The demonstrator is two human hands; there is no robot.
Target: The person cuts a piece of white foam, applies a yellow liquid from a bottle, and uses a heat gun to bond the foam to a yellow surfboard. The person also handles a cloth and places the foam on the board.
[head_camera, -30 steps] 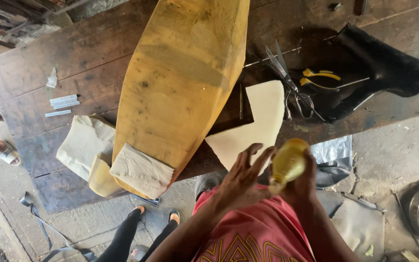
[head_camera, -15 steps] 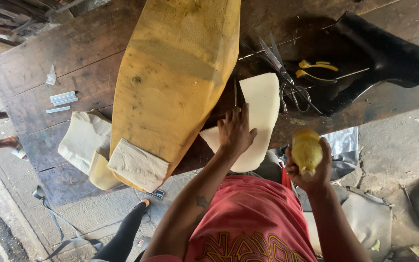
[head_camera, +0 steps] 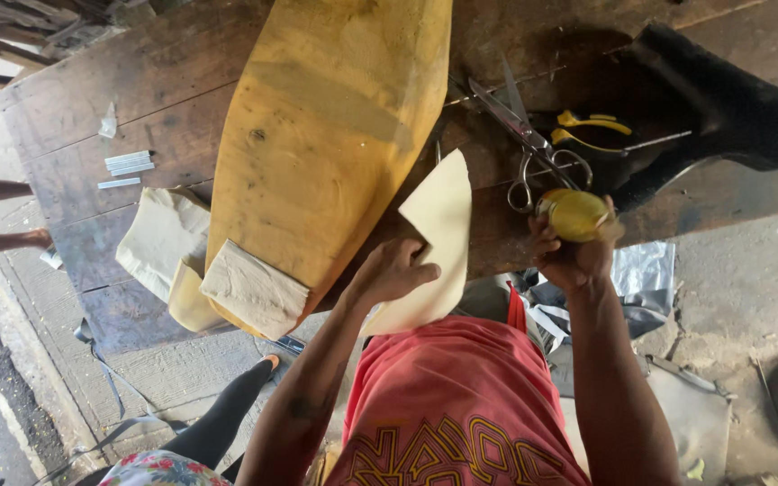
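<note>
figure: worn wooden workbench (head_camera: 74, 117) as landmark. near its left end lay pale sheet scraps (head_camera: 162, 236); along its middle, a large yellow leather-like piece (head_camera: 335, 135). at its near edge the left hand (head_camera: 395, 270) pinched a cream cut sheet (head_camera: 438, 236), half overhanging. right of it, the right hand (head_camera: 567, 252) was closed round a yellow tin (head_camera: 574, 214), just beside the scissors (head_camera: 520, 135). judged step: readying the sheet; bare bench was scarce.
</note>
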